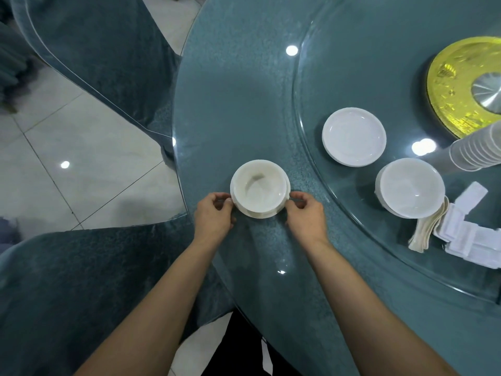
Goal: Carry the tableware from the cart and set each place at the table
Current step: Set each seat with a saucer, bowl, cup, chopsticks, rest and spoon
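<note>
We have the bowl (259,185) on its plate (260,214) just ahead, centred between us — left hand (214,213) and right hand (306,214) pinch opposite sides of the plate, equally near.

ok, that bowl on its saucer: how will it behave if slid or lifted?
Probably rigid and breakable: bowl and saucer look like glazed white ceramic. The bowl seems only to rest on the saucer, so it may shift if tilted. The glossy glass tabletop likely lets the saucer slide easily; the left hand and right hand pinch its rim.
</note>
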`<state>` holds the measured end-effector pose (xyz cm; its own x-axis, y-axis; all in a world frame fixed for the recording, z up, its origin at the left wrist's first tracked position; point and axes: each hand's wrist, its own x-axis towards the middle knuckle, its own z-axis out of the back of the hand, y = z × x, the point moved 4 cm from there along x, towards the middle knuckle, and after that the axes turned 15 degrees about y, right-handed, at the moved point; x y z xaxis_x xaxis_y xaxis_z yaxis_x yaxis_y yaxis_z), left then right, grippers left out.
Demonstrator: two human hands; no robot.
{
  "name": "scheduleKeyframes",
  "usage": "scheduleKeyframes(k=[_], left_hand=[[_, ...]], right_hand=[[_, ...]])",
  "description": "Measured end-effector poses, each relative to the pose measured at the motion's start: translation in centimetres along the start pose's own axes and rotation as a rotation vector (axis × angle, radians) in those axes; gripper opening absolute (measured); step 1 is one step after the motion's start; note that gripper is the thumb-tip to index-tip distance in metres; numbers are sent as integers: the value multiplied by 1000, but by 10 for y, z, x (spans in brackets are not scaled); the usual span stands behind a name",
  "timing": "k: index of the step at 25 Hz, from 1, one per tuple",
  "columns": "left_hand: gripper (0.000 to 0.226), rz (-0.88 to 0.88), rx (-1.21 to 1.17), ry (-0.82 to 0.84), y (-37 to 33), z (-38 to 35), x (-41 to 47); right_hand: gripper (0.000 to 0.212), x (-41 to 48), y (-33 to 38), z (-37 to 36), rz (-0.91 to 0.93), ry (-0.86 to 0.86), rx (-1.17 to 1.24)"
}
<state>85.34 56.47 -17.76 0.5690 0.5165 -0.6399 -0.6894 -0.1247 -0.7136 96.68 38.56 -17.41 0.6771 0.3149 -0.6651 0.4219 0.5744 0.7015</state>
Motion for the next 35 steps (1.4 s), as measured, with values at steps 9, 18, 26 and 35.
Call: scheduleKeyframes(k=[9, 18, 26, 35], left_hand=[[22, -24, 1, 35, -13, -1, 1], [30, -79, -6, 48, -23, -5, -1], [22, -88, 32, 23, -16, -8, -20], [16, -177, 35, 149, -38, -47, -42]], right_hand=[[44, 2, 2, -4, 2, 30, 54], [55, 10, 7, -7, 12, 141, 35], [57, 6, 5, -2, 39, 98, 9], [51, -16, 0, 35, 130, 14, 13]])
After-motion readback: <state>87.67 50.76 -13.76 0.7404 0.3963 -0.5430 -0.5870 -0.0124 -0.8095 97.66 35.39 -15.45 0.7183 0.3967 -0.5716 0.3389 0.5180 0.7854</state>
